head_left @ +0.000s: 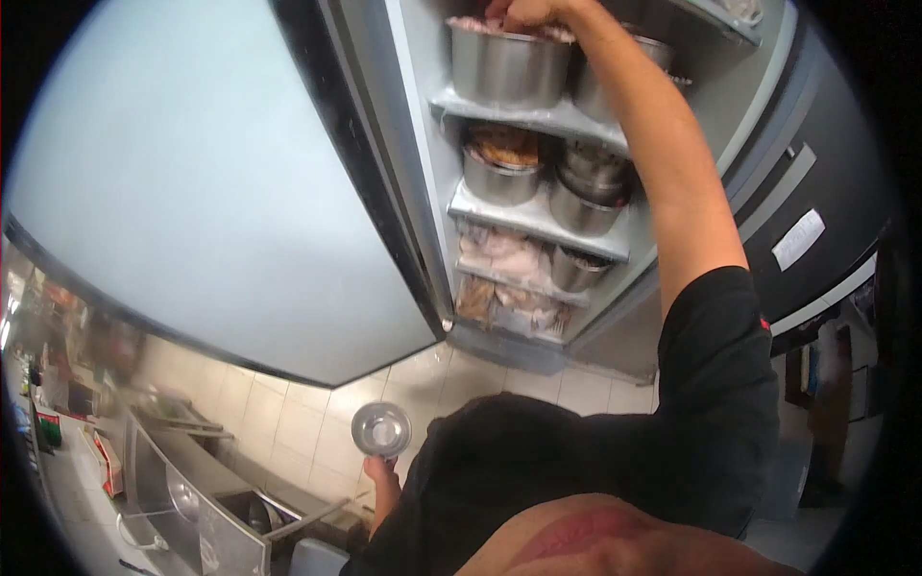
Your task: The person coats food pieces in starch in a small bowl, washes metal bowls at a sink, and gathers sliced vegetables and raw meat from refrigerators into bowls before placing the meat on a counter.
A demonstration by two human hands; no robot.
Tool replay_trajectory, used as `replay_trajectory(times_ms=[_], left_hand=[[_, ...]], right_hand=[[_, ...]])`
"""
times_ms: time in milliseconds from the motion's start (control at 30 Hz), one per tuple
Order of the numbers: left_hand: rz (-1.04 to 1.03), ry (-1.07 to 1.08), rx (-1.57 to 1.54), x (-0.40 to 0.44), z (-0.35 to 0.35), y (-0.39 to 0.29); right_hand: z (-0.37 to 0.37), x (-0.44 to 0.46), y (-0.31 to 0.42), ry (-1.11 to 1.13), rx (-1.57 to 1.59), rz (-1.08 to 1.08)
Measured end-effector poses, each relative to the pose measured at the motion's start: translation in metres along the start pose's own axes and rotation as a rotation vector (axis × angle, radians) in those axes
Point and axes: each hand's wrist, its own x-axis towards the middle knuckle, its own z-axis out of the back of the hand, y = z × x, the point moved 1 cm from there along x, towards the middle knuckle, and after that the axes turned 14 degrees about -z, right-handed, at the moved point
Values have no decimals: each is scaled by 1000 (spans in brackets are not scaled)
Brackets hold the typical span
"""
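Note:
My left hand (380, 468) grips the rim of a round steel bowl (382, 428), held low over the floor; no contents show in it. High up, my right hand (526, 12) reaches into a large steel pot (509, 69) on the fridge's upper shelf. Pinkish pieces that look like raw meat (468, 25) fill this pot to the rim. The right fingers are curled down among them, and their tips are hidden, so what they hold cannot be made out. My forearm covers part of a second pot (597, 88) beside it.
The open fridge door (221, 182) stands at left. Lower shelves (538, 223) carry steel pots, one with orange-brown food (504, 149), and bags of pale food (504, 252). A dark panel with a paper note (799, 240) is at right. Metal counters (178, 480) stand lower left on tiled floor (298, 427).

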Motion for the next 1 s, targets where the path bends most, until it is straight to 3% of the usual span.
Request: replay_trajectory(times_ms=[33, 67, 133, 200, 233, 267, 367, 433, 467, 567, 700, 800, 900, 1000], left_hand=[[-36, -20, -25, 2, 2, 7], [-75, -33, -49, 7, 9, 19], [-240, 167, 211, 53, 36, 59], [-200, 204, 214, 56, 38, 59], [-81, 125, 100, 44, 24, 38], [35, 40, -16, 36, 9, 20], [-14, 36, 4, 19, -11, -11], [-23, 46, -1, 19, -17, -18], [-30, 49, -10, 21, -18, -20], [-301, 310, 313, 36, -6, -8], [-341, 400, 360, 60, 18, 21], [-332, 359, 364, 59, 28, 29], [-318, 297, 377, 48, 34, 26], [-306, 269, 365, 44, 53, 40]], right_hand=[[7, -37, 25, 37, 23, -51], [7, -77, 41, -135, 81, 33], [-21, -63, 34, -646, 80, 83], [-65, -101, 50, -892, 287, 138], [-106, -116, 49, -699, 204, -38], [-139, -130, 48, -759, 240, 216], [-233, -138, 24, -469, 188, -40], [-276, -113, -22, -402, 84, -117], [-283, -104, -38, -372, 33, -149], [-271, -94, -51, -140, -44, -117], [-275, -62, -73, 19, -60, -57], [-264, -63, -56, 11, -372, -8], [-262, -49, -67, -204, -326, -28], [-276, -32, -98, -496, -1133, -91]])
